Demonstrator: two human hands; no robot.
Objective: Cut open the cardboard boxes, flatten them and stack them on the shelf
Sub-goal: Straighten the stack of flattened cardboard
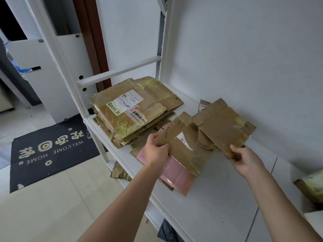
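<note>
A flattened brown box (206, 135) is being held over the white shelf (218, 198), pinched at its near-left edge by the left hand (156, 151) and gripped at its near-right corner by the right hand (244, 159), fingers curled onto the card on both sides. Much of the job looks done: beyond the left hand a tall stack of flattened boxes (132, 110) is already laid on the shelf, glossy with yellowish tape and papered with white shipping labels. Beneath the held piece, between the two hands, a pink flattened carton (176, 172) is seen lying flat. The held card is matte, creased and ragged at the flaps, with a clear tape strip shining across it. To the far right of the right hand, another taped box (312, 187) appears, seemingly yet to be cut. Below the left forearm, a scrap of card (120, 172) is left on the floor.
</note>
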